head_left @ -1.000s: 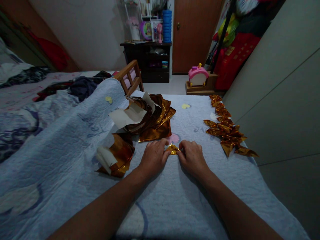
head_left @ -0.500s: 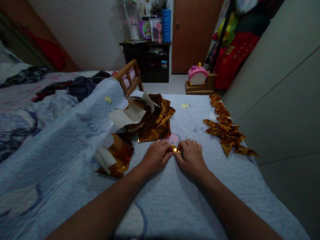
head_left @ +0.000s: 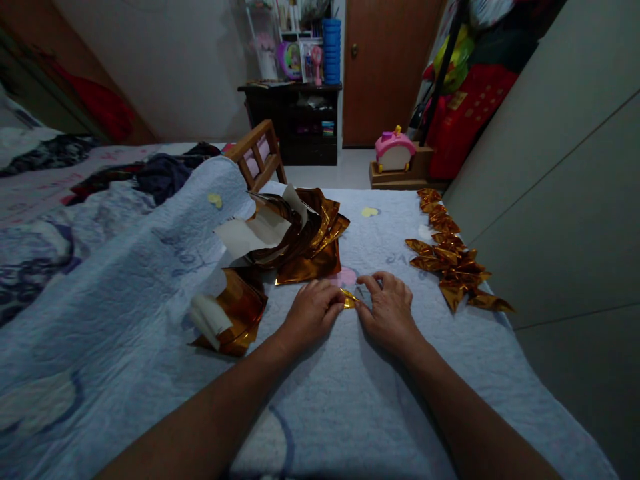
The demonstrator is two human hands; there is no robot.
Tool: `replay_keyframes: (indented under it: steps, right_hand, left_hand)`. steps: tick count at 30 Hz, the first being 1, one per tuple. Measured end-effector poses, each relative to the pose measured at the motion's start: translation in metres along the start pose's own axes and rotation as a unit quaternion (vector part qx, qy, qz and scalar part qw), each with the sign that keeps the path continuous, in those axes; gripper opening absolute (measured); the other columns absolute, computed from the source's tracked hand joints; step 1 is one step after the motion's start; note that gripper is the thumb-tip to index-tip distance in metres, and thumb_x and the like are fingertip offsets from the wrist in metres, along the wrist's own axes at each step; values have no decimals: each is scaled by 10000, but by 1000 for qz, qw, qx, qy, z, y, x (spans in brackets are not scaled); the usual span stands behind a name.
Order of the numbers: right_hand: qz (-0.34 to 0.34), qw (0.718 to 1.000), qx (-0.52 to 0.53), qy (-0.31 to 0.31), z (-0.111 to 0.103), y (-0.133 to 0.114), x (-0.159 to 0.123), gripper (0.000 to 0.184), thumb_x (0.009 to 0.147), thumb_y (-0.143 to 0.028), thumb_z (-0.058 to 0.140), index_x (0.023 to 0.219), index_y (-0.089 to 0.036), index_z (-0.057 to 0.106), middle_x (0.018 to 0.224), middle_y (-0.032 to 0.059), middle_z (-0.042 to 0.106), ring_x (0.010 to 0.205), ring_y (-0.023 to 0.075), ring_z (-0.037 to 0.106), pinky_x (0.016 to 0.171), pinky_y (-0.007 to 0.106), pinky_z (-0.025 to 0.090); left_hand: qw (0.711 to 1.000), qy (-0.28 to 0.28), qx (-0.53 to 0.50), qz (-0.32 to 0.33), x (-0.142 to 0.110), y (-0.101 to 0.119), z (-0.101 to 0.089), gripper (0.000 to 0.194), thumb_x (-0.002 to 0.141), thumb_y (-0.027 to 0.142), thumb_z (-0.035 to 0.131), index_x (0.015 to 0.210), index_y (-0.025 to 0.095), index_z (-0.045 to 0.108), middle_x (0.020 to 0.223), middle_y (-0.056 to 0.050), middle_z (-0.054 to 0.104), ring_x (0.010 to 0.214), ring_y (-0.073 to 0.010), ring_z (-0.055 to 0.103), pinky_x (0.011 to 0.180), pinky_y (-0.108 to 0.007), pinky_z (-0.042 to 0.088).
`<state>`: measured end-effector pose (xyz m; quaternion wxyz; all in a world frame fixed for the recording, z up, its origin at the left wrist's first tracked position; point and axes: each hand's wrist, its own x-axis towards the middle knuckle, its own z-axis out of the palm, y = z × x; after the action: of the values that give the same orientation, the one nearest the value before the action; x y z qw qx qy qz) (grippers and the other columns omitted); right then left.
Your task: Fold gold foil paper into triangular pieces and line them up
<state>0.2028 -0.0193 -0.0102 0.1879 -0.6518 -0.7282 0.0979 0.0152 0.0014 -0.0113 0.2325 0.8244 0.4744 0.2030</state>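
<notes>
A small folded piece of gold foil paper (head_left: 349,298) lies on the light blue quilt (head_left: 150,300), between my two hands. My left hand (head_left: 313,311) is curled, its fingertips pressing the paper's left side. My right hand (head_left: 390,308) rests on the paper's right side with its fingers bent and pressing down. Most of the paper is hidden under my fingers.
A loose stack of gold foil sheets (head_left: 300,240) lies just beyond my hands, with another curled bundle (head_left: 233,310) to the left. Several folded gold pieces (head_left: 453,257) line the bed's right edge beside a grey wall. A wooden chair (head_left: 257,157) stands past the bed.
My right hand has shifted slightly forward and its fingers have loosened and spread a little over the paper. My left hand stays pressed on the paper's left side.
</notes>
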Motion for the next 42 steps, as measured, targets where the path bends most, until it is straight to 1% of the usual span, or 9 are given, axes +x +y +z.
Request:
replay_keyframes:
  steps: [8,11,14,20,23,26,34,40,42]
  right_hand:
    - [7,1000,-14,11,0,14,0,377,894,-243,616,1268,-282,627,1263,105,555,1185,321,478,1031,513,339]
    - [9,1000,4,18,-2,19,0,294,906,-210,571,1194,-214,629,1197,113,585,1142,301,498,1017,483,352]
    - [-12,999,34,12,-4,20,-1,205,917,-188,525,1090,-201,633,1133,106,605,1106,286,505,996,463,356]
    - [-75,996,53,-13,-4,14,-2,160,858,-230,602,1014,-203,630,1126,102,597,1118,293,495,995,465,338]
    - [-78,995,54,-15,-3,11,-2,151,844,-243,626,988,-200,622,1115,103,597,1116,295,494,984,459,340]
    - [-80,995,61,-16,-2,10,-2,135,833,-217,637,966,-205,620,1109,97,598,1114,291,494,986,458,337]
    - [-87,992,85,-22,-2,9,-3,117,816,-164,654,914,-208,610,1099,91,606,1101,290,497,975,459,346]
    - [-104,986,127,-15,-1,8,-3,148,794,-99,625,878,-214,586,1071,75,617,1086,271,504,960,436,359]
    - [-111,983,143,-22,-2,8,-2,148,788,-86,613,857,-212,578,1028,69,629,1050,263,521,933,421,372]
  left_hand:
    - [1000,8,-9,-1,0,1,0,61,930,182,615,913,191,674,919,-34,641,911,-218,554,794,-337,390]
    - [1000,15,-7,9,-2,0,1,55,921,162,612,898,193,651,913,-28,634,906,-216,549,802,-340,391]
    - [999,33,-7,9,-3,-2,3,43,901,151,624,930,183,625,950,-41,620,925,-223,540,816,-345,410]
    - [998,55,9,2,-3,-7,6,311,882,185,656,1183,152,586,1144,-102,598,1071,-276,511,936,-417,430]
    - [999,45,12,1,-4,-8,5,342,883,196,656,1215,158,581,1166,-108,595,1094,-284,503,958,-434,427]
    - [999,43,2,0,-4,-6,3,312,865,196,669,1165,170,590,1144,-99,601,1080,-282,511,941,-432,433]
    - [997,40,-61,10,-3,0,-3,217,817,153,665,1011,200,577,983,-45,615,940,-230,576,820,-356,460]
    - [986,55,-156,-19,-5,0,-2,407,807,131,644,1202,196,568,945,-25,641,855,-183,619,766,-295,473]
    - [980,40,-196,-20,-6,0,-3,335,836,149,619,1170,179,611,922,-28,667,834,-171,632,764,-281,472]
